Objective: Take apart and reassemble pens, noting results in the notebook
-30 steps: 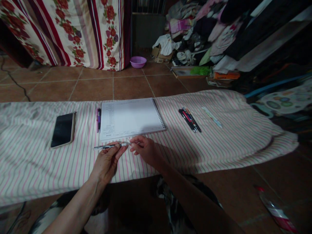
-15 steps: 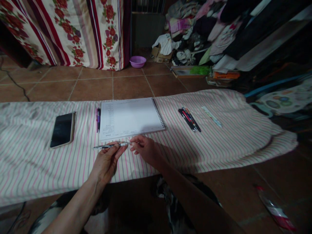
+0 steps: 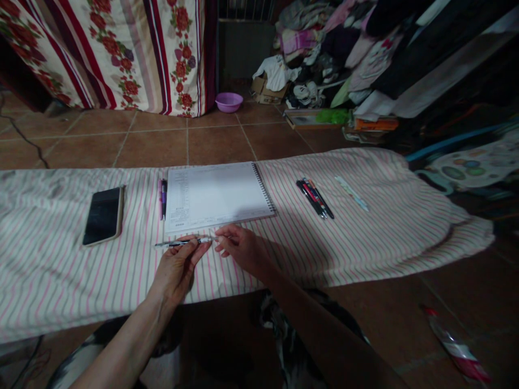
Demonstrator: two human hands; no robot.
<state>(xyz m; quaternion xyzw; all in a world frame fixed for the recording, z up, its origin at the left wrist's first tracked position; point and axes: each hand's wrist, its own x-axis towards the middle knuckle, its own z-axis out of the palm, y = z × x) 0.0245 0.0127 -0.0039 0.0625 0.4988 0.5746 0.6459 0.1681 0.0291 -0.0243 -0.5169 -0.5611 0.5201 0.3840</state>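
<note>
Head view: pen [image 3: 182, 242] gripped between left hand [image 3: 176, 270] and right hand [image 3: 239, 249], beside notebook [image 3: 217, 197].

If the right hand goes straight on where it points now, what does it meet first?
Probably the near edge of the notebook, just beyond the pen the right hand pinches; depth unclear.

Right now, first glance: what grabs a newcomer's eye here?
The left hand and right hand pinch a slim pen between them, over the striped cloth. Just beyond lies an open spiral notebook, with a dark phone to its left and a bundle of pens to its right.
</note>
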